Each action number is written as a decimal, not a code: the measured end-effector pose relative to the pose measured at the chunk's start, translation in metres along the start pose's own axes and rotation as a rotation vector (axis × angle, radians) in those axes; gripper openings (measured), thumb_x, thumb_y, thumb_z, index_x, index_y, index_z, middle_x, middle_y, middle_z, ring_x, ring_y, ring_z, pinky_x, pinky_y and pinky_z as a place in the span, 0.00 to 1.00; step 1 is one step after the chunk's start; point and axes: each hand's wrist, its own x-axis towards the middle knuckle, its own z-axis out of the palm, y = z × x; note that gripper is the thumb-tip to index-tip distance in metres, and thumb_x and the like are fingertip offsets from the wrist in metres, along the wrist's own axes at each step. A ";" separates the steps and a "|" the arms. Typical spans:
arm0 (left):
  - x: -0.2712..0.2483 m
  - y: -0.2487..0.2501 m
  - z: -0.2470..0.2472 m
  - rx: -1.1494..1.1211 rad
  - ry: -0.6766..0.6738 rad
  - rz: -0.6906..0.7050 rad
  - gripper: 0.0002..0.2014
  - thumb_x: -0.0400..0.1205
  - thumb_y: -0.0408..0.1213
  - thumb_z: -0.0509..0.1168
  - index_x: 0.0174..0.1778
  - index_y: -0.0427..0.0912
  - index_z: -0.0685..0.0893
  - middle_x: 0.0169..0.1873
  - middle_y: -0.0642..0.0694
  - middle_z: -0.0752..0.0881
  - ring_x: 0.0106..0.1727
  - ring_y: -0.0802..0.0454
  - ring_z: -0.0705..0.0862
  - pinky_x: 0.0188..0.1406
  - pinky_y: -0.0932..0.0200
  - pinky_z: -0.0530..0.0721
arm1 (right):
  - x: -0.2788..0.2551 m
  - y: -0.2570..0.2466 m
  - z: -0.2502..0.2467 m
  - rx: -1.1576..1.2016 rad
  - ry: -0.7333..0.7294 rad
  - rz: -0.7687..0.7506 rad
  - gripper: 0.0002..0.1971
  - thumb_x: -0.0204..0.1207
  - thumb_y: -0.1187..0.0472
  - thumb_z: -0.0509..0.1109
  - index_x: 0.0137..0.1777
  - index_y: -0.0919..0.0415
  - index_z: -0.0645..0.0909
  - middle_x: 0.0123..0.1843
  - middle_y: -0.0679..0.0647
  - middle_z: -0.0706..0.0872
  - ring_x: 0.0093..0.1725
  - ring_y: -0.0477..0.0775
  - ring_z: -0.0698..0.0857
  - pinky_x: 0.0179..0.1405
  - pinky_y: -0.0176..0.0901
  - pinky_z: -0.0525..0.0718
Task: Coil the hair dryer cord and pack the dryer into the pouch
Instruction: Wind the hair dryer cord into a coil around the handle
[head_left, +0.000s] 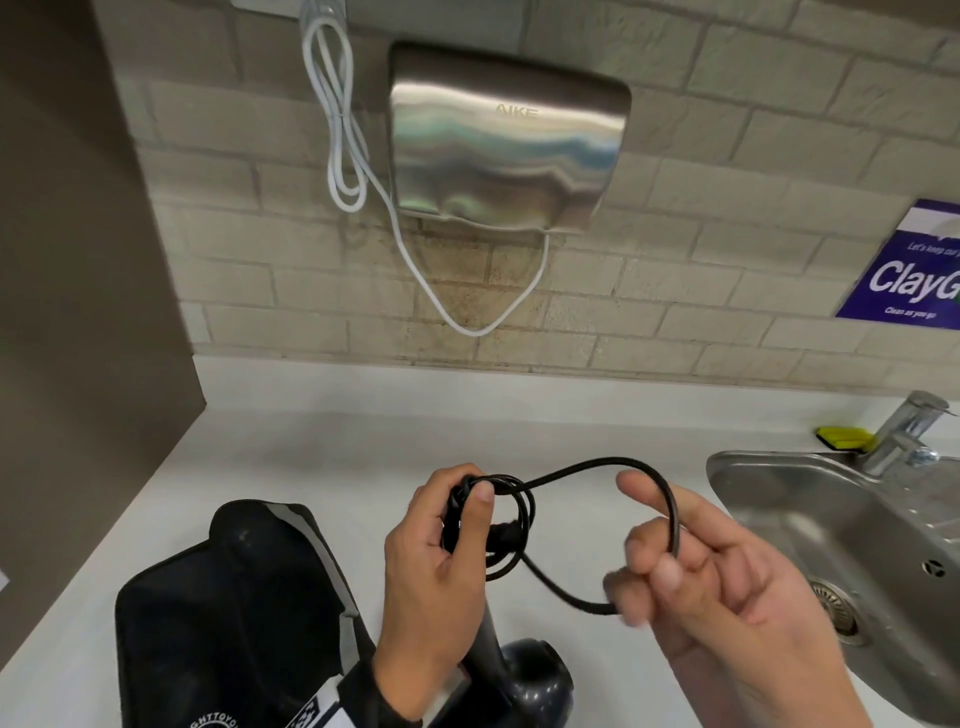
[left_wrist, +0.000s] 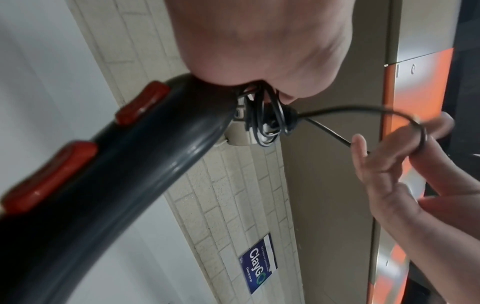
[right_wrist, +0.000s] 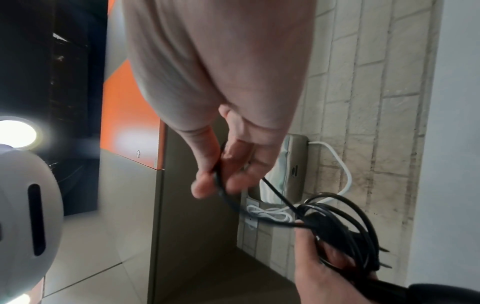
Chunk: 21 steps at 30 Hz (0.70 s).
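My left hand (head_left: 434, 540) grips the end of the dark grey hair dryer's handle (left_wrist: 135, 162), which has red switches, together with several loops of black cord (head_left: 514, 519) bunched there. The dryer's round body (head_left: 535, 680) hangs just above the counter under my wrist. A free loop of cord (head_left: 597, 461) arcs to my right hand (head_left: 670, 545), which pinches it between thumb and curled fingers (right_wrist: 207, 181). In the right wrist view the coil (right_wrist: 348, 222) sits in the left hand (right_wrist: 324, 269). The black pouch (head_left: 223, 597) lies on the counter to the left.
A steel sink (head_left: 769, 483) with faucet (head_left: 904, 431) and yellow sponge (head_left: 844, 439) is set into the white counter (head_left: 322, 457) at right. A steel wall hand dryer (head_left: 504, 140) with a white cable (head_left: 343, 130) hangs on the tiled wall, near a blue sign (head_left: 914, 265).
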 end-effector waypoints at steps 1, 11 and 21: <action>0.001 0.000 0.000 -0.008 0.000 0.001 0.07 0.80 0.54 0.61 0.47 0.61 0.84 0.40 0.55 0.87 0.43 0.57 0.86 0.40 0.76 0.79 | 0.000 0.000 -0.002 -0.026 0.022 -0.015 0.30 0.53 0.50 0.88 0.55 0.62 0.89 0.30 0.56 0.86 0.21 0.50 0.80 0.32 0.40 0.82; -0.006 0.000 0.004 0.001 -0.065 0.006 0.09 0.80 0.55 0.62 0.47 0.60 0.86 0.38 0.49 0.86 0.40 0.51 0.85 0.40 0.66 0.83 | 0.005 -0.013 -0.019 -0.102 0.144 -0.040 0.30 0.52 0.42 0.85 0.43 0.69 0.88 0.15 0.46 0.65 0.15 0.43 0.59 0.18 0.35 0.66; -0.005 -0.002 0.005 -0.016 0.034 -0.039 0.06 0.77 0.57 0.66 0.46 0.67 0.87 0.42 0.52 0.88 0.48 0.50 0.87 0.47 0.61 0.85 | -0.004 0.012 0.019 0.065 -0.380 0.026 0.19 0.80 0.62 0.69 0.67 0.70 0.75 0.35 0.56 0.88 0.32 0.53 0.83 0.39 0.43 0.81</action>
